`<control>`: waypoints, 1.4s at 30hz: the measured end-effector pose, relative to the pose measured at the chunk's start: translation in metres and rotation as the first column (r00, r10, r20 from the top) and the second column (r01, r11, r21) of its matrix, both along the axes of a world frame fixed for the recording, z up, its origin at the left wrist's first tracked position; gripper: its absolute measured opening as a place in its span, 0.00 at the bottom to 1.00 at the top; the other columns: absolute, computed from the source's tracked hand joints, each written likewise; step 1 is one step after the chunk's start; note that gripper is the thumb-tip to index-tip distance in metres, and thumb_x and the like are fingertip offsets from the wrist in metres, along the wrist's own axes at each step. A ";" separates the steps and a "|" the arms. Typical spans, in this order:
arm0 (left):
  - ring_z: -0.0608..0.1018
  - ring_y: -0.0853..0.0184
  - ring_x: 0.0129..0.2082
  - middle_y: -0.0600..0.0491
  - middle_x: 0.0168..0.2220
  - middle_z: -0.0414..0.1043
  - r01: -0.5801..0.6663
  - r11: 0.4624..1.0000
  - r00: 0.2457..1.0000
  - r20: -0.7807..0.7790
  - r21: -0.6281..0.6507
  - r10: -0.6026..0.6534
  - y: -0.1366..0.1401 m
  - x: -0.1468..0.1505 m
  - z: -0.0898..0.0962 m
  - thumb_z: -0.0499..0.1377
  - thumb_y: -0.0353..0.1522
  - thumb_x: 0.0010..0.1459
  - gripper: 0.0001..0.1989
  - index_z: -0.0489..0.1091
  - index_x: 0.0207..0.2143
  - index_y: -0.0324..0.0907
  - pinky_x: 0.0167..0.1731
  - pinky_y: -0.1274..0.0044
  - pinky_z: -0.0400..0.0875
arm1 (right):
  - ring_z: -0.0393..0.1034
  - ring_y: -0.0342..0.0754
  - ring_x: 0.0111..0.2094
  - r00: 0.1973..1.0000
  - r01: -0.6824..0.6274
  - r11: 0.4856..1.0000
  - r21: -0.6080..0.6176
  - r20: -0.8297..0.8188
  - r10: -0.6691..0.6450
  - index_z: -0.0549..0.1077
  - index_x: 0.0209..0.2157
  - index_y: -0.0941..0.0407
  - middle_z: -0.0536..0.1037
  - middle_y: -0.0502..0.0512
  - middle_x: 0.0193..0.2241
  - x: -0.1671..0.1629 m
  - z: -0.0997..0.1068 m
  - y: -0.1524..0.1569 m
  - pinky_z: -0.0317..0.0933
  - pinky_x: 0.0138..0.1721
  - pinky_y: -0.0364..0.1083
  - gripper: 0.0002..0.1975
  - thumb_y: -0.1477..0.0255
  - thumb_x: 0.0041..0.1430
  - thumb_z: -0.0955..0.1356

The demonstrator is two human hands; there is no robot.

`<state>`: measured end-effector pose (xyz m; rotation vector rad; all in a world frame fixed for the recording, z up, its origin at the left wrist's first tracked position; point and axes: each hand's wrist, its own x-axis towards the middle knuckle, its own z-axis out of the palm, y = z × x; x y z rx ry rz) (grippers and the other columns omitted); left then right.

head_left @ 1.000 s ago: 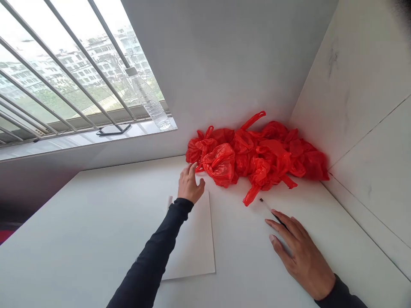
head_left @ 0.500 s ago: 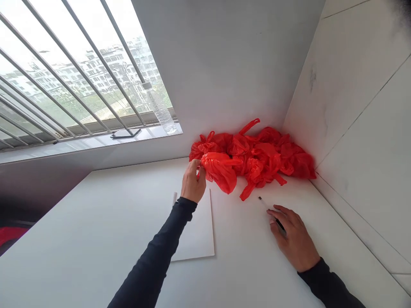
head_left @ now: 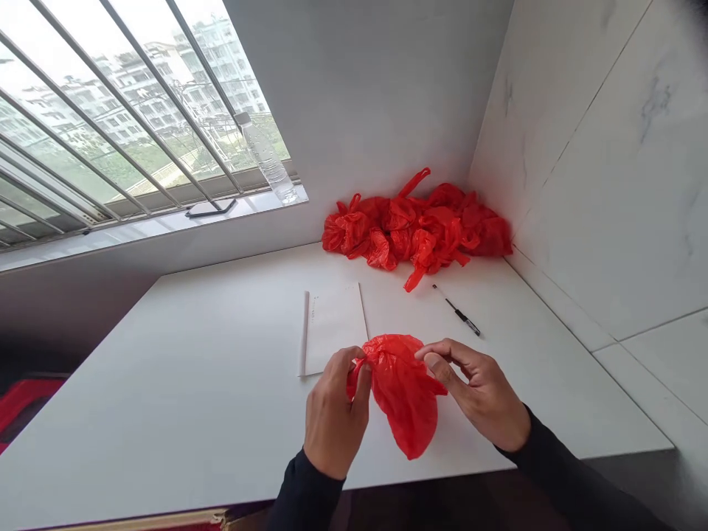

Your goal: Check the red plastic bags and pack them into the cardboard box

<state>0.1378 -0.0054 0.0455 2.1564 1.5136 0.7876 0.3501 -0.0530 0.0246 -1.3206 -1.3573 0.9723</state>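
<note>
A crumpled red plastic bag hangs over the front of the white table. My left hand pinches its gathered top between thumb and fingers. At the bag's right edge is my right hand, thumb and index finger stretched toward the plastic with a gap behind their tips; I see no plastic gripped in it. Beyond the right hand, a black-and-clear pen lies loose on the table. A white booklet or pad lies behind the left hand, its lower right corner covered by the bag and hand.
More red plastic bags lie heaped against the back wall in the corner. A clear bottle and a dark-edged flat object rest on the sill by the barred window. The white table ends close in front of me.
My left hand has brought one red bag from the heap toward me. My right hand has left the pen on the table and moved to the bag. The view has shifted.
</note>
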 end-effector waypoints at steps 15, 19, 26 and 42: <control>0.67 0.68 0.26 0.58 0.26 0.60 -0.046 0.972 0.962 0.252 -0.229 0.104 -0.050 -0.051 -0.015 0.57 0.43 0.65 0.11 0.71 0.45 0.49 0.29 0.77 0.66 | 0.71 0.51 0.43 0.890 -0.251 0.964 -0.091 0.369 0.267 0.76 0.46 0.50 0.76 0.53 0.40 -0.010 -0.020 -0.028 0.68 0.46 0.52 0.11 0.63 0.69 0.64; 0.68 0.68 0.27 0.58 0.26 0.62 -0.021 0.959 0.953 0.284 -0.281 0.105 -0.056 -0.059 -0.015 0.58 0.43 0.65 0.13 0.70 0.49 0.50 0.30 0.77 0.66 | 0.70 0.50 0.42 0.903 -0.166 0.982 -0.094 0.385 0.190 0.74 0.40 0.52 0.75 0.55 0.41 -0.004 -0.017 -0.028 0.67 0.34 0.47 0.12 0.63 0.71 0.61; 0.65 0.70 0.28 0.59 0.27 0.60 0.037 0.902 0.965 0.251 -0.431 0.080 -0.064 -0.067 -0.014 0.54 0.42 0.68 0.15 0.68 0.54 0.48 0.31 0.78 0.63 | 0.69 0.49 0.37 0.885 -0.013 0.992 -0.127 0.461 0.071 0.74 0.39 0.50 0.76 0.51 0.36 0.016 -0.010 -0.028 0.61 0.28 0.46 0.14 0.60 0.72 0.61; 0.68 0.59 0.57 0.49 0.54 0.66 0.186 0.955 0.978 0.134 -0.230 -0.158 -0.051 -0.036 -0.009 0.55 0.36 0.68 0.12 0.73 0.52 0.52 0.54 0.66 0.67 | 0.67 0.45 0.40 0.808 -0.178 0.961 0.212 0.589 0.019 0.69 0.42 0.52 0.73 0.46 0.36 -0.047 -0.016 -0.036 0.40 0.69 0.67 0.08 0.80 0.68 0.63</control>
